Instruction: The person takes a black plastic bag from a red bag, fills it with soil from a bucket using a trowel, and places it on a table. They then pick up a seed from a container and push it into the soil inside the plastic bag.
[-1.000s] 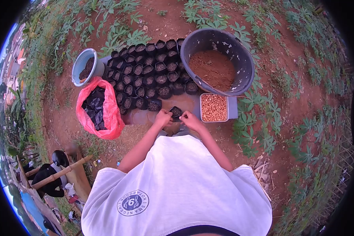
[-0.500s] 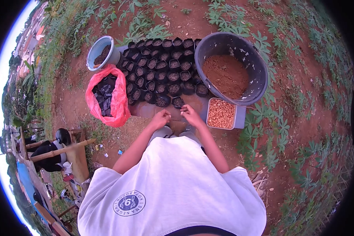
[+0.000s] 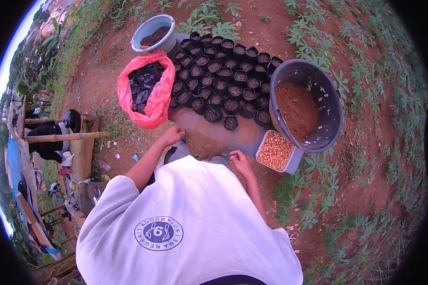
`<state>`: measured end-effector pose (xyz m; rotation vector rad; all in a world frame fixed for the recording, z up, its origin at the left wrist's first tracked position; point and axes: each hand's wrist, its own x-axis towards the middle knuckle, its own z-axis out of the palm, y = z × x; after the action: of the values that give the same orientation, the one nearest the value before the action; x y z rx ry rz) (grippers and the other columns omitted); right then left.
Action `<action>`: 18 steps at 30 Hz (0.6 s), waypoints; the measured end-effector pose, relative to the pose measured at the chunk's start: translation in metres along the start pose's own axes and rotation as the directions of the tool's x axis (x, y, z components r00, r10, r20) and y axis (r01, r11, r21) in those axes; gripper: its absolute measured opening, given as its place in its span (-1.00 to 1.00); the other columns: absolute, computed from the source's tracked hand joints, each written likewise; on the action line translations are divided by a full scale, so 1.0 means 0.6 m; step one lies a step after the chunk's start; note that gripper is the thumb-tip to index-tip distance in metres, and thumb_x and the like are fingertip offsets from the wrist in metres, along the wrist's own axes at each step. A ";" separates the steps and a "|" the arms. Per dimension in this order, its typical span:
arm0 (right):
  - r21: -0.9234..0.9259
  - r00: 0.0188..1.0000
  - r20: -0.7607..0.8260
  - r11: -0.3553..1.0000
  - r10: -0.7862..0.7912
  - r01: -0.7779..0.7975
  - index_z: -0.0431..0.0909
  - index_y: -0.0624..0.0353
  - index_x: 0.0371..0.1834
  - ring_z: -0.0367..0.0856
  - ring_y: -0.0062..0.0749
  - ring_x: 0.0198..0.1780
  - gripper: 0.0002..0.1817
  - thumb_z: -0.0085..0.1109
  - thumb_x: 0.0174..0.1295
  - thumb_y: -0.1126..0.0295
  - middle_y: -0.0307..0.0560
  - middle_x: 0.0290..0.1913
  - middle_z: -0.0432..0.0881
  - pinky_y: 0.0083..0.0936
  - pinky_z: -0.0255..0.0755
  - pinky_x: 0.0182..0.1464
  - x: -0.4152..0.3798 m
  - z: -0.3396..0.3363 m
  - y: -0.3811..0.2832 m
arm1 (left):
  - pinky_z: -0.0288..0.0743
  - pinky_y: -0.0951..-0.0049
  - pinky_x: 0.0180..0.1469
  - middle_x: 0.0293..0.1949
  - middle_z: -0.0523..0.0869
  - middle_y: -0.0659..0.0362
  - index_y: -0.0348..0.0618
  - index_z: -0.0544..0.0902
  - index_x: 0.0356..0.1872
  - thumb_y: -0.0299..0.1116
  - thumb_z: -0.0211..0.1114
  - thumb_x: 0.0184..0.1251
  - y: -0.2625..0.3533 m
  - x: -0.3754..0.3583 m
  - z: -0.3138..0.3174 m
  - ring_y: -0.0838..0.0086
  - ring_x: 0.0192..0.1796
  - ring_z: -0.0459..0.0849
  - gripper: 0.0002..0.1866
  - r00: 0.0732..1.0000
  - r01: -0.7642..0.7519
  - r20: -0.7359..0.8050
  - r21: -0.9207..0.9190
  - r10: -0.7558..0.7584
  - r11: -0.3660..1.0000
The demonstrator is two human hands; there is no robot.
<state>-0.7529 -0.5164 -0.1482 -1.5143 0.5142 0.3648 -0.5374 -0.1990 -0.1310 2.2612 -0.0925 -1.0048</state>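
My left hand (image 3: 172, 136) is over my left knee, just below the pink plastic bag (image 3: 163, 101) of folded black polybags (image 3: 145, 85). Its fingers are loosely bent, and nothing shows in them. My right hand (image 3: 240, 160) hovers by my right knee, left of a square container of orange-yellow kernels (image 3: 274, 151). Its fingers are half curled and apart, holding nothing visible. Ahead of both hands stand several rows of soil-filled black polybags (image 3: 222, 85). One filled polybag (image 3: 230, 123) sits at the near edge of the group.
A large dark bucket (image 3: 335, 114) with brown soil stands tilted at the right. At the back left is a light blue bucket (image 3: 171, 23) with dark soil. Leafy plants (image 3: 318, 190) grow on the right. A person (image 3: 52, 142) is beside a bamboo structure (image 3: 71, 137) at far left.
My hands have moved apart: the left toward the pink bag, the right back toward my knee. The view has turned, so the polybags and buckets appear shifted to the right and rotated.
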 end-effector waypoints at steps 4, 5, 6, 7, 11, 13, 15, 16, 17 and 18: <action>-0.103 0.999 -0.041 0.994 0.031 -0.035 0.58 0.26 0.00 0.63 -0.49 -0.22 -0.81 0.05 0.40 0.52 -0.13 -0.24 0.65 -0.51 0.53 -0.10 0.004 0.025 -0.030 | 0.58 0.28 -0.09 -0.27 0.74 0.03 -0.30 0.63 -0.05 -0.26 0.26 0.41 0.074 -0.029 -0.055 0.29 -0.20 0.72 -0.71 0.989 -0.150 0.027 0.121 0.148 0.981; -0.163 0.998 -0.056 0.986 0.017 -0.026 0.59 0.25 0.00 0.63 -0.48 -0.22 -0.81 0.06 0.39 0.52 -0.11 -0.23 0.67 -0.49 0.53 -0.09 0.007 0.035 -0.036 | 0.58 0.28 -0.09 -0.27 0.74 0.03 -0.30 0.63 -0.05 -0.26 0.26 0.41 0.084 -0.033 -0.068 0.29 -0.20 0.72 -0.71 0.989 -0.148 0.017 0.116 0.147 0.982; -0.171 0.999 -0.049 0.985 0.011 -0.019 0.59 0.25 0.00 0.63 -0.48 -0.22 -0.81 0.06 0.39 0.52 -0.11 -0.23 0.67 -0.49 0.53 -0.09 0.010 0.047 -0.045 | 0.58 0.28 -0.08 -0.27 0.74 0.04 -0.30 0.63 -0.06 -0.26 0.25 0.42 0.091 -0.034 -0.082 0.31 -0.20 0.72 -0.72 0.981 -0.195 0.035 0.064 0.193 0.979; -0.273 0.997 -0.068 0.962 -0.030 0.011 0.60 0.24 0.00 0.66 -0.38 -0.17 -0.80 0.07 0.39 0.48 -0.03 -0.17 0.68 -0.44 0.53 -0.06 0.015 0.061 -0.056 | 0.58 0.28 -0.07 -0.28 0.73 0.04 -0.30 0.63 -0.06 -0.27 0.25 0.44 0.096 -0.034 -0.100 0.32 -0.20 0.71 -0.73 0.969 -0.243 0.051 0.014 0.242 0.970; -0.414 0.995 -0.050 0.908 -0.088 0.060 0.61 0.23 0.05 0.69 -0.17 -0.03 -0.75 0.09 0.39 0.40 0.08 -0.06 0.69 -0.35 0.52 0.05 0.051 0.140 -0.138 | 0.56 0.36 -0.08 -0.32 0.69 0.14 -0.28 0.62 -0.06 -0.34 0.25 0.44 0.085 -0.033 -0.193 0.46 -0.21 0.68 -0.78 0.930 -0.360 0.028 -0.124 0.366 0.925; -0.398 0.997 -0.031 0.916 -0.067 0.049 0.61 0.24 0.05 0.70 -0.17 -0.02 -0.75 0.10 0.40 0.40 0.09 -0.04 0.69 -0.34 0.53 0.06 0.093 0.214 -0.220 | 0.55 0.37 -0.10 -0.33 0.68 0.17 -0.27 0.62 -0.06 -0.40 0.26 0.44 0.046 -0.013 -0.283 0.47 -0.22 0.67 -0.82 0.898 -0.436 -0.126 -0.144 0.421 0.888; -0.430 0.989 -0.017 0.894 -0.145 0.124 0.61 0.25 0.05 0.69 -0.17 -0.02 -0.75 0.10 0.41 0.41 0.09 -0.02 0.68 -0.35 0.53 0.06 0.123 0.276 -0.296 | 0.54 0.36 -0.12 -0.33 0.68 0.14 -0.26 0.61 -0.10 -0.45 0.26 0.39 -0.006 0.007 -0.346 0.47 -0.22 0.69 -0.85 0.923 -0.379 -0.166 -0.240 0.347 0.894; -0.439 0.991 -0.017 0.891 -0.134 0.113 0.61 0.25 0.05 0.69 -0.17 -0.02 -0.75 0.10 0.41 0.41 0.09 -0.02 0.68 -0.35 0.53 0.06 0.134 0.307 -0.324 | 0.54 0.33 -0.12 -0.33 0.68 0.10 -0.26 0.61 -0.11 -0.48 0.25 0.36 -0.023 0.012 -0.382 0.40 -0.23 0.70 -0.85 0.925 -0.345 -0.195 -0.072 0.326 0.936; -0.430 0.978 0.027 0.881 -0.207 0.198 0.60 0.25 0.06 0.69 -0.18 -0.02 -0.75 0.10 0.40 0.42 0.07 -0.02 0.68 -0.36 0.53 0.06 0.158 0.334 -0.356 | 0.55 0.31 -0.12 -0.32 0.69 0.06 -0.26 0.60 -0.12 -0.50 0.24 0.32 -0.039 0.024 -0.416 0.34 -0.23 0.72 -0.85 0.920 -0.303 -0.229 0.101 0.318 0.948; -0.413 0.958 0.072 0.866 -0.278 0.282 0.59 0.26 0.07 0.69 -0.19 -0.02 -0.75 0.11 0.40 0.43 0.06 -0.03 0.68 -0.36 0.54 0.06 0.186 0.365 -0.382 | 0.57 0.23 -0.11 -0.31 0.69 -0.01 -0.27 0.60 -0.14 -0.55 0.23 0.23 -0.069 0.043 -0.435 0.20 -0.20 0.73 -0.82 0.861 -0.356 -0.289 0.245 0.419 0.902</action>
<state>-0.5168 -0.3163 -0.0175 -1.9764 0.2030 0.2636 -0.3480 -0.0346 -0.0433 2.4121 -0.4943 -0.4021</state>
